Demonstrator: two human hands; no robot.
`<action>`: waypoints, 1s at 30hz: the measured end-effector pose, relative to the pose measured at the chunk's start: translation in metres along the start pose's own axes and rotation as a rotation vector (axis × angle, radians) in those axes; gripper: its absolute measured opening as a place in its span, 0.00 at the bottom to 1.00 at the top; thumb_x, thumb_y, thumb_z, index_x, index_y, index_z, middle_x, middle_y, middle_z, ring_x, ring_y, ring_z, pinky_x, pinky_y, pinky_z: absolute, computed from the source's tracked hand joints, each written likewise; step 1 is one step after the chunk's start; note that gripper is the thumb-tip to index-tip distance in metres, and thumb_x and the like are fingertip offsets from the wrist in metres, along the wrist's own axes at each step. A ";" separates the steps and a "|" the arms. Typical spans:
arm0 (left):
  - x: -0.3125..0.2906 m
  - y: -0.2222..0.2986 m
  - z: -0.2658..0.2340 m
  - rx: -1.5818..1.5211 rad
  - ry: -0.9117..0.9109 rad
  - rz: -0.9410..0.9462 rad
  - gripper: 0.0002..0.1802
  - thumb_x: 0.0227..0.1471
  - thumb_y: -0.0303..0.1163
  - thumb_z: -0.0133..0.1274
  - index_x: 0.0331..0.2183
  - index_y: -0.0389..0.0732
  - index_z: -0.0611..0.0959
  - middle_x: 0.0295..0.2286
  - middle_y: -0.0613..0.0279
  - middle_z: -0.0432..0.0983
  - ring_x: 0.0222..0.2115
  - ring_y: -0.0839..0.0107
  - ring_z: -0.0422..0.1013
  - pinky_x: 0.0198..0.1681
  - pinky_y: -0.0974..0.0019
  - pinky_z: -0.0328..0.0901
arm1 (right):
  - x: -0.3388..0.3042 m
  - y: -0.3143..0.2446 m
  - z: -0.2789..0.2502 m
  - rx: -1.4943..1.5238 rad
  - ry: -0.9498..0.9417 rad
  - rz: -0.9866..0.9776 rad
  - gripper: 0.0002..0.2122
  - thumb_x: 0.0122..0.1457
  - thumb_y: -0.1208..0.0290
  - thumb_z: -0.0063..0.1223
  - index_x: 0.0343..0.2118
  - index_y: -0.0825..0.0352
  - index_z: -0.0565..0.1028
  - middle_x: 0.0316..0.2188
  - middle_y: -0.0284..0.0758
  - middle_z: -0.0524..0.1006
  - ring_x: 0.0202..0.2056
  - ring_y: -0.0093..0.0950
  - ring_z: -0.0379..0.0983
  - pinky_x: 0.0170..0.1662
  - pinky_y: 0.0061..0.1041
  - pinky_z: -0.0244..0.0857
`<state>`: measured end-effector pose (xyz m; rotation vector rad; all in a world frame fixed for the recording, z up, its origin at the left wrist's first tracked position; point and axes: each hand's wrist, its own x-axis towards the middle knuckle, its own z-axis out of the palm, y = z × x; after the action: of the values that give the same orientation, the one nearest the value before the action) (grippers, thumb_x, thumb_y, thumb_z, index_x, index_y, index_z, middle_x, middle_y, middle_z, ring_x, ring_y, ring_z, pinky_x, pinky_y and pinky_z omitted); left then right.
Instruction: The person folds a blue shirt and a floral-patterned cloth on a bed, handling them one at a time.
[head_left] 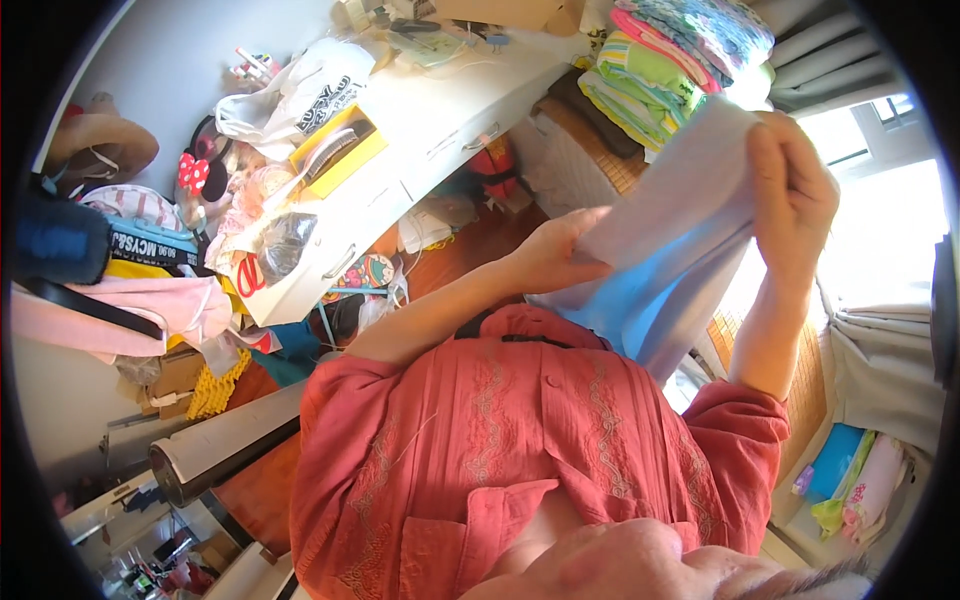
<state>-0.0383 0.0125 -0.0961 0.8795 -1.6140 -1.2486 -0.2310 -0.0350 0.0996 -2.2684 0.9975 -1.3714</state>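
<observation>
A pale grey-lilac cloth with a light blue part is stretched between my two hands in front of my chest. My right hand is closed on its upper right corner, thumb and fingers pinched together. My left hand pinches the cloth's left edge, a little lower and nearer to me. Below my hands the cloth hangs in loose folds, its blue part showing between the grey ones. Whether it is a garment or a plain piece of fabric I cannot tell.
Folded bedding is piled beyond the cloth. At the left, a white desk holds a yellow box, a white bag and clutter. Curtains hang by the bright window at the right, above a bin of colourful fabrics.
</observation>
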 end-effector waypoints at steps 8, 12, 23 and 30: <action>0.000 0.043 -0.025 -0.584 0.056 -0.050 0.16 0.56 0.28 0.51 0.47 0.37 0.74 0.40 0.65 0.73 0.42 0.78 0.69 0.44 0.70 0.65 | -0.012 0.005 0.059 0.061 -0.321 0.020 0.02 0.58 0.78 0.49 0.30 0.70 0.73 0.22 0.33 0.70 0.25 0.20 0.65 0.31 0.19 0.62; -0.014 0.053 -0.029 -0.305 0.144 -0.130 0.10 0.58 0.28 0.48 0.38 0.34 0.80 0.32 0.69 0.75 0.35 0.82 0.69 0.39 0.74 0.64 | -0.025 0.008 0.064 0.130 -0.445 0.004 0.03 0.56 0.77 0.49 0.31 0.71 0.73 0.23 0.37 0.71 0.26 0.30 0.69 0.31 0.23 0.63; -0.054 0.050 -0.053 -0.266 0.153 0.107 0.09 0.54 0.22 0.47 0.36 0.33 0.81 0.34 0.60 0.76 0.35 0.76 0.70 0.37 0.73 0.63 | -0.070 0.048 0.088 0.654 -1.084 0.434 0.25 0.64 0.52 0.42 0.50 0.73 0.70 0.38 0.36 0.74 0.42 0.24 0.67 0.47 0.24 0.62; -0.055 0.049 -0.051 -0.150 0.102 0.258 0.13 0.48 0.23 0.55 0.40 0.37 0.82 0.38 0.61 0.74 0.38 0.74 0.69 0.41 0.71 0.63 | -0.081 0.038 0.079 0.767 -1.072 0.441 0.13 0.61 0.68 0.53 0.41 0.75 0.75 0.30 0.29 0.74 0.34 0.15 0.67 0.38 0.16 0.64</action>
<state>0.0284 0.0567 -0.0557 0.6096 -1.4794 -1.1091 -0.2027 -0.0121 -0.0141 -1.6226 0.4127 -0.1546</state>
